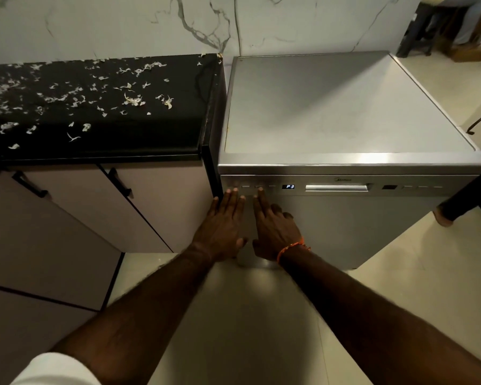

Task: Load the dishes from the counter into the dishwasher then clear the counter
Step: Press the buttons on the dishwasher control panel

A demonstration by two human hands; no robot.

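Observation:
A silver dishwasher (372,218) stands with its door closed, its display (288,186) showing P3. My left hand (224,226) lies flat with straight fingers on the door's upper left, just below the button row. My right hand (272,226) is beside it; its index finger reaches up to a button (259,187) on the control strip while the other fingers curl slightly. The black counter (156,134) to the left is strewn with white peel scraps (134,100). No dishes show on it.
The dishwasher's flat steel top (345,107) is bare, and its door handle (336,188) sits right of the display. Beige cabinet doors (75,218) with black handles hang under the counter. Another person's foot (443,215) stands on the tiled floor at right.

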